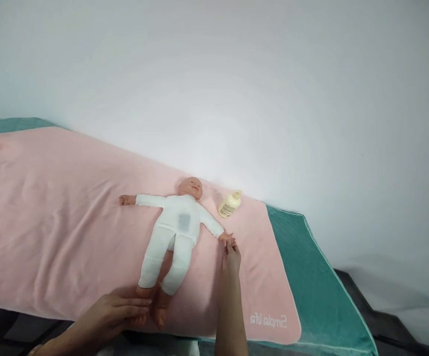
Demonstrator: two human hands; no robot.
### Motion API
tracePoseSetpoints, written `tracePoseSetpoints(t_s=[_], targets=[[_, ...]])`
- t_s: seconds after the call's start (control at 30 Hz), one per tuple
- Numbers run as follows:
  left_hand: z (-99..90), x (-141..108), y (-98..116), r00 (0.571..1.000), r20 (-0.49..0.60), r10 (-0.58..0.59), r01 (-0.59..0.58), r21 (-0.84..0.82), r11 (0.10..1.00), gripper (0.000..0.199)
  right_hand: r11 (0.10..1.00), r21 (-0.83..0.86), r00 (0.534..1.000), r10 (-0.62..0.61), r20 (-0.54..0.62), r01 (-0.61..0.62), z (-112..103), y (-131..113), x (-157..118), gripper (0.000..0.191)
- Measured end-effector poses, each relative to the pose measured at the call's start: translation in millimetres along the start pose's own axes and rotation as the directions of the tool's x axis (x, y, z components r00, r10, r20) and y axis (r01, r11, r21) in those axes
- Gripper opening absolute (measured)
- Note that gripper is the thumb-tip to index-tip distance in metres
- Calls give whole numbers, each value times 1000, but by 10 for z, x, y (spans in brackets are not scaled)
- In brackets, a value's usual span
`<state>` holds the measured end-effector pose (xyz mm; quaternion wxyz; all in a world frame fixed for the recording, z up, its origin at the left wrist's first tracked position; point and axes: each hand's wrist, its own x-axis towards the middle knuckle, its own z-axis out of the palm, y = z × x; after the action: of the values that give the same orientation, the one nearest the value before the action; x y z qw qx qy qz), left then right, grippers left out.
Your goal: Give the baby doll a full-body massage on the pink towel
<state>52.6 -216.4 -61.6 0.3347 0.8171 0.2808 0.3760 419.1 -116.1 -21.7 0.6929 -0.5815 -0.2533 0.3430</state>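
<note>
A baby doll (177, 222) in a white suit with a grey patch on its front lies face up, arms spread and head toward the wall. The fingers of my right hand (232, 257) are pinched on the doll's hand at the right. My left hand (119, 311) lies against the doll's foot at the left, its fingers stretched out and close together. A pale yellow bottle (229, 204) rests tilted on the pink blanket, right of the doll's head.
The pink blanket (69, 207) has wrinkles on its left side and lettering at its lower right corner. Under it is a green cover (303, 262). A white wall (214, 89) rises behind, and dark frame parts (370, 311) show at the right.
</note>
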Motion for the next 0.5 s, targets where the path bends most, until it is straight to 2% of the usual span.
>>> tracePoseSetpoints(t_s=[0.07,0.13,0.23,0.33,0.4,0.5], targets=[[-29,31,-6,987,77,142,-143,5,990,38,1000,10,1000,7,-7,-7,-11,-3,3,48],[-92,78,5,968,121,218,-223,27,975,47,1000,19,1000,17,-8,-17,-14,-22,-3,51],[-222,175,45,964,129,231,-245,105,964,54,997,40,998,59,-12,-59,34,-106,-37,55],[-350,312,86,962,108,252,-268,176,947,56,997,42,996,74,-53,-72,182,-257,-107,57],[-421,433,102,962,69,264,-273,213,938,54,1000,17,999,4,-47,-4,329,-370,-182,54],[-506,660,111,966,-21,256,-245,221,944,46,986,-94,990,-135,32,137,581,-488,-339,49]])
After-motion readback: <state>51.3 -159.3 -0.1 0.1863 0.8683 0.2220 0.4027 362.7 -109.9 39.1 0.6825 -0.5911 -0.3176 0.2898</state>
